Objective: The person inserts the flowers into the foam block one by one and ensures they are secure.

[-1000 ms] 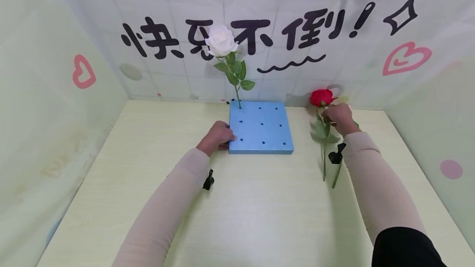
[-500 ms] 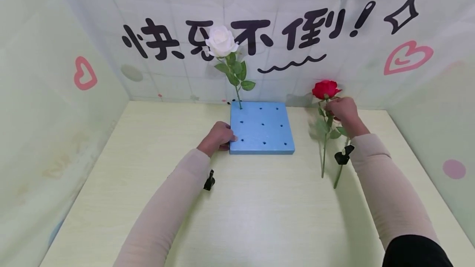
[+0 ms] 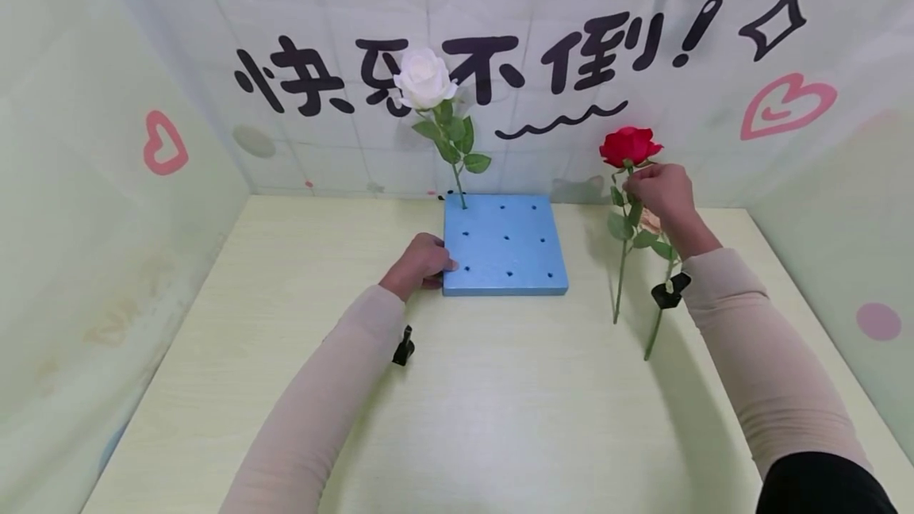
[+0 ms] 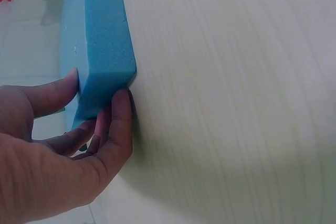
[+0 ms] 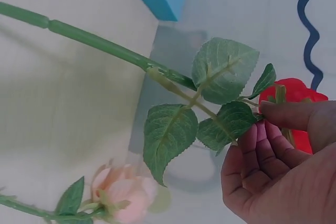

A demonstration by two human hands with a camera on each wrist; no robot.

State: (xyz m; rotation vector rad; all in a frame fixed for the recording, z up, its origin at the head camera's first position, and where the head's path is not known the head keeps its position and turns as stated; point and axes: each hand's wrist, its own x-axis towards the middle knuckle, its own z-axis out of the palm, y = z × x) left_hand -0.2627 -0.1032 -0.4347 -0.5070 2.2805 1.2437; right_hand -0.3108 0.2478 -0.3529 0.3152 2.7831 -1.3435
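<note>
From far off, I have my left hand (image 3: 421, 260) on the left edge of the blue block (image 3: 493, 280). The thumb is on top and the other fingers curl against the side, so they pinch it. I think that is a good hold, as it should stop the block from sliding. I should not squeeze hard, since the block looks like it could dent.

My right hand (image 3: 664, 193) pinches the red rose (image 3: 630, 147), with thumb and fingers together just under the bloom. The bloom is just above those fingertips. The green leaves (image 5: 226, 72) and long stem (image 3: 620, 284) are below them. I cannot tell if the stem's end touches the table (image 3: 500, 403).

The peach rose (image 5: 123, 192) lies below my right fingers. To do this bit well, I think I must lift slowly, so the leaves do not catch on it. Holding so high may let the low end swing, so small, soft moves are best. I should watch that end too.

The white rose (image 3: 424, 79) stands in the block, past my left fingers. I must not bump it.
</note>
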